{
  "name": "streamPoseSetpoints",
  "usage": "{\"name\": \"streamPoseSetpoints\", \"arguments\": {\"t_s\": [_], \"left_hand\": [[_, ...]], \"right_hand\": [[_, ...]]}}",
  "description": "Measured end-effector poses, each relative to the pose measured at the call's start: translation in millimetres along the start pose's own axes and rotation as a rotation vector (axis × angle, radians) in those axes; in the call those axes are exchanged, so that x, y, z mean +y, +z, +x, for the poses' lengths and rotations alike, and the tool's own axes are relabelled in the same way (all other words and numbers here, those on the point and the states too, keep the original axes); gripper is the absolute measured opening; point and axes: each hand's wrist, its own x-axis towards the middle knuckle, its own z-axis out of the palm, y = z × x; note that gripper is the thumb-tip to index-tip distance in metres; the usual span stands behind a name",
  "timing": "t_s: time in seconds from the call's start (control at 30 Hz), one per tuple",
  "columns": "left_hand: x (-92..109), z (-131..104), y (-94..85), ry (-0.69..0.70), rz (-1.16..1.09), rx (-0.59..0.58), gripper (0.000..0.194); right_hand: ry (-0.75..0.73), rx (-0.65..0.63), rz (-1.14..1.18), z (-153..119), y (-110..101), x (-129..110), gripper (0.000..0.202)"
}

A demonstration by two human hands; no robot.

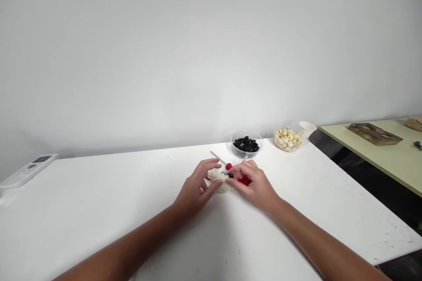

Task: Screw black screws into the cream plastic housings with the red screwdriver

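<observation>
My left hand (197, 188) is closed around a small off-white plastic part (216, 177), thumb in front and fingers behind, just above the white table. From the right, my right hand (259, 185) pinches a small black piece (230, 175) between thumb and fingers, up against the off-white part. A thin metal rod is visible between the two pieces, too small to make out well. Behind my hands lies a screwdriver (228, 166) with a red handle and a grey shaft, its handle partly covered by my right hand.
Near the wall stands a clear bowl (246, 155) of small black pieces. Right of it are a clear bowl of cream-coloured pieces (289, 139) and a white cup (307, 129). A white remote control (29, 170) lies far left. Beyond a gap, a greenish table (409, 167) holds a brown box (375, 134).
</observation>
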Motion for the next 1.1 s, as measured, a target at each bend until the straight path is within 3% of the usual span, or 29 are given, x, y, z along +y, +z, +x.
{"name": "streamPoseSetpoints", "arguments": {"t_s": [0.17, 0.37, 0.67, 0.87, 0.97, 1.1], "left_hand": [[3.6, -1.1, 0.5, 0.038, 0.087, -0.071, 0.018], [7.0, 4.0, -0.4, 0.14, 0.106, 0.017, 0.016], [5.6, 1.7, -1.9, 0.079, 0.004, -0.005, 0.021], [11.6, 0.3, 1.1, -0.027, -0.166, -0.046, 0.019], [15.7, -2.0, 4.5, -0.103, -0.248, -0.028, 0.019], [13.9, -1.9, 5.8, -0.078, -0.22, 0.027, 0.016]], "right_hand": [[0.214, 0.005, 0.053, -0.5, 7.4, -6.9, 0.024], [0.307, 0.006, 0.049, -0.8, 7.1, -13.7, 0.033], [0.205, -0.101, 0.119, -1.4, -4.3, -6.9, 0.018], [0.126, -0.085, 0.087, -0.4, -2.6, -1.7, 0.027], [0.106, -0.076, 0.104, -0.8, -1.4, -2.6, 0.028], [0.075, -0.097, 0.116, -1.6, -5.4, -6.2, 0.021]]}}
